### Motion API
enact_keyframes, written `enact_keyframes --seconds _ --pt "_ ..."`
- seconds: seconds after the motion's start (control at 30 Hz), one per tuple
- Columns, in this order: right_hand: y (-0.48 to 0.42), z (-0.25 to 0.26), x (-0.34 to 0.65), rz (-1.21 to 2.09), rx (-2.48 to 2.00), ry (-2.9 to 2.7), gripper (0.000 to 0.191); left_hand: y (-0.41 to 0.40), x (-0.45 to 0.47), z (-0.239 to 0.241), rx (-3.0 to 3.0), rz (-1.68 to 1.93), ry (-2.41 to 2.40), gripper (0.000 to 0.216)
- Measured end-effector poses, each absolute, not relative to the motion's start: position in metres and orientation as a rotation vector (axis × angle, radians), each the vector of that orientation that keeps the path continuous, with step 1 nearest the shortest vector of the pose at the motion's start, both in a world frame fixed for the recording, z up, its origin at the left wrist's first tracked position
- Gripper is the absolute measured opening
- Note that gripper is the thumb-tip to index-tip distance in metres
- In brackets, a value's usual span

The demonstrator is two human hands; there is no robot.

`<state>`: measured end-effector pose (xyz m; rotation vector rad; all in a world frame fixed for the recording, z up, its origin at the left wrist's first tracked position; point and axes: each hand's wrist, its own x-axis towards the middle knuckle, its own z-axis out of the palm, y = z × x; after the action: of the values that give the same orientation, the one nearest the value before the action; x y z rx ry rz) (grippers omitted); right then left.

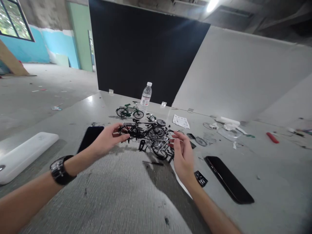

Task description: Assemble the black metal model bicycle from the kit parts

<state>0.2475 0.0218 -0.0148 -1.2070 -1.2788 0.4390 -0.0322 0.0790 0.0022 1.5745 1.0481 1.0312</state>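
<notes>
A black model bicycle point(136, 128) is pinched at its rear wheel between the thumb and fingers of my left hand point(110, 138). My right hand point(182, 151) is beside the cluster's right side, its fingers bent and slightly apart, with nothing clearly held in them. Between my hands, more black and silver model bicycle parts point(159, 148) overlap the held bicycle, so their outlines are hard to separate. Beyond them a green model bicycle point(130, 111) stands upright. A small dark screwdriver-like tool point(157, 163) lies just in front of the cluster.
Behind the green bicycle stands a water bottle point(146, 96). Dark phones lie at left point(90, 138) and right point(229, 178). A white oblong object point(28, 156) is far left. Printed paper point(180, 121), a loose wheel point(201, 141), plastic wrapping point(229, 133) and a red object point(272, 137) lie to the right.
</notes>
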Motion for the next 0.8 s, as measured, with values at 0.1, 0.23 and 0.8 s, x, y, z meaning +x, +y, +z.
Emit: enact_keyframes --seconds 0.1,0.23,0.8 --pt "0.022 -0.018 0.247 0.402 -1.237 -1.325 0.037 0.095 -0.045 -0.001 1.542 1.155 1.117 0.043" --pt "0.020 -0.019 0.245 0.321 -1.258 -1.414 0.031 0.119 -0.069 -0.004 1.609 1.229 1.255 0.042" --pt "0.018 -0.021 0.247 0.302 -1.286 -1.513 0.027 0.190 -0.083 -0.022 1.658 1.150 1.315 0.045"
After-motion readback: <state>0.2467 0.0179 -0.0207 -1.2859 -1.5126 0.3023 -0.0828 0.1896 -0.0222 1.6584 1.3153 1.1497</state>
